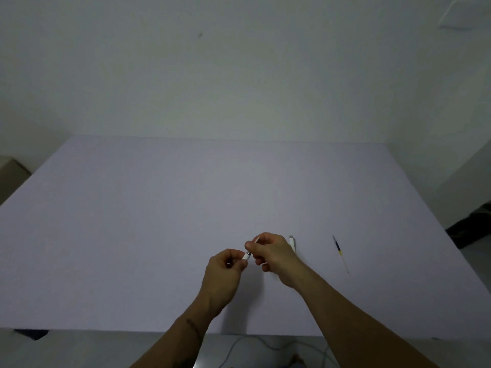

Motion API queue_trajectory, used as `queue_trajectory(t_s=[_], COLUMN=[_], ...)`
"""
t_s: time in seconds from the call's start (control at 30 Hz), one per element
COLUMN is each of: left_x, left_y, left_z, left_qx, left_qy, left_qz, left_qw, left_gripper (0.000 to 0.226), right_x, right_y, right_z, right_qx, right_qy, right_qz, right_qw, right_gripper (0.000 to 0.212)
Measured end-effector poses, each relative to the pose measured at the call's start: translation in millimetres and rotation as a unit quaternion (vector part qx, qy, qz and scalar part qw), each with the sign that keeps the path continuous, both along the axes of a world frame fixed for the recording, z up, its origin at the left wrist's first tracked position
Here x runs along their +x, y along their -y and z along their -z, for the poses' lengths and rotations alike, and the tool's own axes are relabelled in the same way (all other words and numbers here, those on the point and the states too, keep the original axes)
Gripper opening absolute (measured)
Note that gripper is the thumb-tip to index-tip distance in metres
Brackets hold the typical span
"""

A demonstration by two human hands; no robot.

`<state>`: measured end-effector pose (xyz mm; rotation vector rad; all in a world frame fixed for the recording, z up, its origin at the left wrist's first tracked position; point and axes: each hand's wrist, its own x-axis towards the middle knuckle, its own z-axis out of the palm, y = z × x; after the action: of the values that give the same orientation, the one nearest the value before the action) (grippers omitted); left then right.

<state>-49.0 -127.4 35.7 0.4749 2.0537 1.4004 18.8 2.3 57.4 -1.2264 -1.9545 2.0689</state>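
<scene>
Above the lavender table (159, 221), my left hand (225, 272) grips a short white pen piece (246, 257), its fingers curled round it. My right hand (271, 253) pinches a thin white pen part (256, 239) whose lower end meets the white piece. The two hands are close together near the table's front middle. A white pen cap or barrel (292, 243) lies on the table just behind my right hand, partly hidden by it. A thin ink refill (340, 252), dark blue and yellow with a pale tail, lies on the table to the right.
The table's front edge (106, 331) runs just below my forearms. Cables (265, 343) lie on the floor beneath it. A cardboard box (10, 173) stands at the far left and dark objects (470, 227) at the right. A white wall rises behind.
</scene>
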Motion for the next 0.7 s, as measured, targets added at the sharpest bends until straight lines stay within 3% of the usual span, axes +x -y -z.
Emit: queue_trajectory(t_s=[0.1, 0.4, 0.47, 0.7], left_x=[-1.5, -4.3, -6.7, -8.1], left_y=[0.0, -5.5, -5.9, -5.2], left_z=[-1.5, -4.4, -5.2, -5.1], left_qx=[-0.003, 0.014, 0.014, 0.001], left_qy=[0.000, 0.005, 0.002, 0.000], left_qz=[-0.009, -0.018, -0.017, -0.013], left_qw=[1.000, 1.000, 1.000, 1.000], left_gripper=[0.012, 0.012, 0.012, 0.009], right_x=[3.2, -1.1, -0.6, -2.8], right_y=[-2.9, -2.6, -3.2, 1.9], right_z=[-0.5, -1.9, -0.8, 4.4], right_qx=[-0.046, -0.042, -0.060, -0.013], right_qy=[-0.029, -0.055, -0.074, -0.052], right_qz=[-0.003, 0.007, 0.011, 0.018], right_qw=[0.998, 0.998, 0.995, 0.998], right_gripper=[0.012, 0.005, 0.015, 0.011])
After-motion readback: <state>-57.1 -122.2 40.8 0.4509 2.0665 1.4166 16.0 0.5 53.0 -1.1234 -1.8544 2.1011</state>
